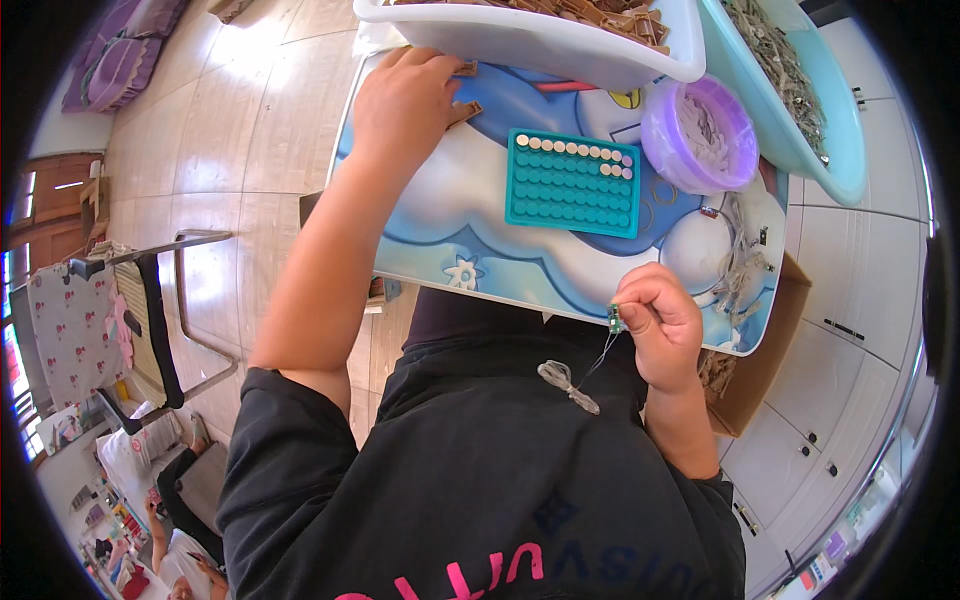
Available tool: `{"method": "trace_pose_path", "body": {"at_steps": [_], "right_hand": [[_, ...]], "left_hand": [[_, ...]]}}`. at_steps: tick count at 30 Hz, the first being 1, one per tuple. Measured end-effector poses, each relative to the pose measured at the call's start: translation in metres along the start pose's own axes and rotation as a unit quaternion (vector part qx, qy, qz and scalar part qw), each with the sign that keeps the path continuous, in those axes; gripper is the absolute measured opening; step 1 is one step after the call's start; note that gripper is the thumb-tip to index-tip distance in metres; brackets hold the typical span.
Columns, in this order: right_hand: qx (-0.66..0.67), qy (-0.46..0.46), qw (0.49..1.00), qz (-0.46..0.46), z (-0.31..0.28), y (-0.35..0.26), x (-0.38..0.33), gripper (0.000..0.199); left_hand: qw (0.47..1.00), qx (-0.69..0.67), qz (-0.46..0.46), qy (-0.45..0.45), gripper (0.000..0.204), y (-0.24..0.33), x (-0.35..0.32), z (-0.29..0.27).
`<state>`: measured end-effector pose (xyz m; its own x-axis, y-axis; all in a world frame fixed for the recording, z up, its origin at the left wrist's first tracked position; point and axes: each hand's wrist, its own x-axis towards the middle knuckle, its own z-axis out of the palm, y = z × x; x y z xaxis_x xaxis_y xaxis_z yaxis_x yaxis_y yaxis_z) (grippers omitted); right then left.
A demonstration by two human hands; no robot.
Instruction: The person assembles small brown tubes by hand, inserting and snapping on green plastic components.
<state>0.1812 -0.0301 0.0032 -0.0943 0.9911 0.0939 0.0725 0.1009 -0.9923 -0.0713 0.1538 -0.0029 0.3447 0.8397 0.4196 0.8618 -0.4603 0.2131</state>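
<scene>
My right hand [662,325] is closed in a pinch on a small green circuit board [614,318] near the table's front edge. Thin wires run down from the board to a looped, tied bundle of clear wire [568,388] that hangs in front of my black shirt. At the table's far left corner, my left hand [405,105] rests palm down, its fingers apart and their tips partly hidden. Beside its fingers lies one brown plastic piece [467,68], and another brown piece [464,112] is by its thumb side. Between my hands sits a teal tray [572,226] with round, cream-coloured pieces along its far rows.
A white tub [540,45] of brown pieces stands at the table's far side. Right of it are a purple-rimmed bowl [745,140] and a light-blue basin [845,120] of wire bundles. Loose wires [742,260] lie at the right edge, above a cardboard box [785,330]. Another person [185,560] is at lower left.
</scene>
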Motion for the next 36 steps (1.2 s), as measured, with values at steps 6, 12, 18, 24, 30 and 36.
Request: {"method": "trace_pose_path", "body": {"at_steps": [6, 12, 18, 24, 30, 36], "right_hand": [[0.038, -0.035, 0.999, 0.009, 0.005, -0.002, 0.004, 0.013], [0.048, -0.048, 0.998, -0.014, 0.002, 0.003, 0.008, 0.014], [0.150, -0.021, 0.988, -0.002, 0.015, 0.012, 0.017, 0.013], [0.188, 0.008, 0.981, 0.043, 0.020, 0.015, 0.015, 0.011], [0.195, 0.011, 0.980, 0.036, 0.022, 0.013, 0.013, 0.007], [-0.122, 0.078, 0.988, -0.059, 0.021, 0.002, 0.019, 0.005]], "left_hand": [[0.993, 0.081, 0.003, -0.091, 0.017, -0.006, 0.015, 0.010], [0.962, -0.238, -0.132, -0.030, 0.009, 0.042, -0.007, -0.023], [0.614, -0.711, -0.253, -0.234, 0.031, 0.100, -0.069, -0.028], [0.557, -0.725, -0.319, -0.250, 0.030, 0.110, -0.084, -0.024], [0.541, -0.727, -0.325, -0.271, 0.030, 0.110, -0.091, -0.016], [0.381, -0.806, -0.355, -0.282, 0.034, 0.109, -0.097, -0.014]]}}
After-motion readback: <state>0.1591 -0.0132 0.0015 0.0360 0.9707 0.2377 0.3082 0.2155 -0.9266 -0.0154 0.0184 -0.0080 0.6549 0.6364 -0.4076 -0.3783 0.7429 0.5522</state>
